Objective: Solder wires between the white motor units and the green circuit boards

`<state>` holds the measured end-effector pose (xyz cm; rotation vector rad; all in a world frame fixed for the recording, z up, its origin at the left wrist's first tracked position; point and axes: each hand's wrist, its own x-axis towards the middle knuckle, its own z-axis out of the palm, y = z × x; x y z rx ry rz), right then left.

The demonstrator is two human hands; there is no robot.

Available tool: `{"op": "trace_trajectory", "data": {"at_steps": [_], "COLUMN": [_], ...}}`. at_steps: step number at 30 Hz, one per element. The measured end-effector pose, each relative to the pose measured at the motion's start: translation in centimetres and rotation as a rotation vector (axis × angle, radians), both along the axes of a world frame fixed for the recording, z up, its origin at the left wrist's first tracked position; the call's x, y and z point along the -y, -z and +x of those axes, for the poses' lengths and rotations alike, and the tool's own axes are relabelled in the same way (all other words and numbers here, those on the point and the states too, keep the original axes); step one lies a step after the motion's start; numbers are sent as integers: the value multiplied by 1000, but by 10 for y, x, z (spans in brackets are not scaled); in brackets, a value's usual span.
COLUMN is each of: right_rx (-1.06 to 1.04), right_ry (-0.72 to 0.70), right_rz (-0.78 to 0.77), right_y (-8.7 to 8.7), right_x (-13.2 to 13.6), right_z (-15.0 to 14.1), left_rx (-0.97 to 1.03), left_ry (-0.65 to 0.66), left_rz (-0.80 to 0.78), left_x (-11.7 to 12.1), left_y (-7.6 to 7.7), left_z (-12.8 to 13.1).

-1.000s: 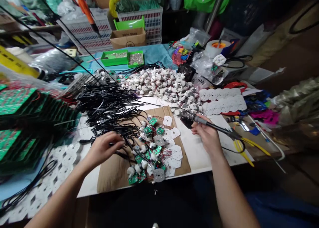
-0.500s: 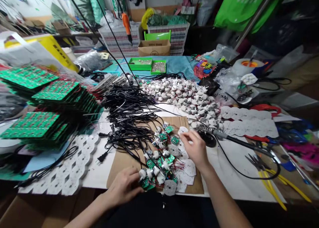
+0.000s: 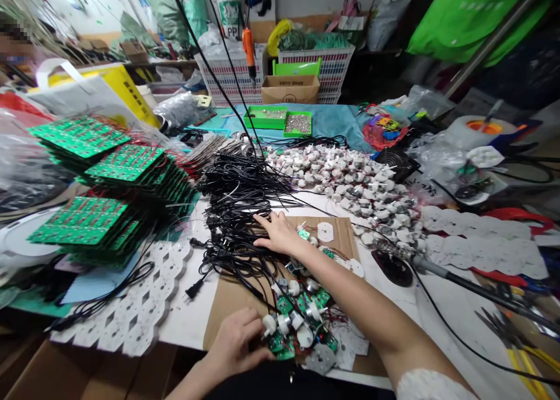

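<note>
At the near edge of the cardboard, my left hand [image 3: 238,341] curls its fingers beside a white plastic motor piece [image 3: 270,325] and a small green circuit board [image 3: 284,348]. What its fingers grip is hidden. My right hand [image 3: 280,234] reaches across to the bundle of black power cords [image 3: 238,213], fingers apart over the cords, palm down. Below my right forearm, white motor units and small circuit boards with wires lie in a cluster. A round grey plate [image 3: 320,359] sits at the front, and a white plate [image 3: 325,232] lies on the cardboard [image 3: 234,298].
Stacked green circuit panels [image 3: 79,222] stand left, beside scalloped white sheets [image 3: 144,295]. A heap of white motors [image 3: 350,178] lies behind. At right are a soldering iron [image 3: 446,269], yellow-handled pliers [image 3: 520,353] and more scalloped sheets [image 3: 481,242]. Green trays [image 3: 265,123] hold small metal parts.
My right hand has moved left from the white plates to the black cords, its fingers spreading. My left hand stays by the motor cluster. The camera view has shifted left.
</note>
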<state>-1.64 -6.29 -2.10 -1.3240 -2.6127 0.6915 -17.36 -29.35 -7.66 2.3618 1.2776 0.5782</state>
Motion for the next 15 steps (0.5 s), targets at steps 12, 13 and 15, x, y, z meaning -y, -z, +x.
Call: {"op": "trace_trajectory", "data": {"at_steps": [12,13,15], "right_rx": [-47,-34,26], "right_ry": [-204,-177,-64], "right_rz": [-23,-12,29], "right_y": [-15,-18,-20], "right_x": [-3,-15,-38], "right_z": [-2,8,32], "left_rx": [-32,-28,-20], "left_ry": [-16,-17,-28], "left_rz": [-50,-59,-91], "left_x": [-31,-30,-23], "left_y": [-16,-18,-22], "left_z": [-4,-5,-7]}}
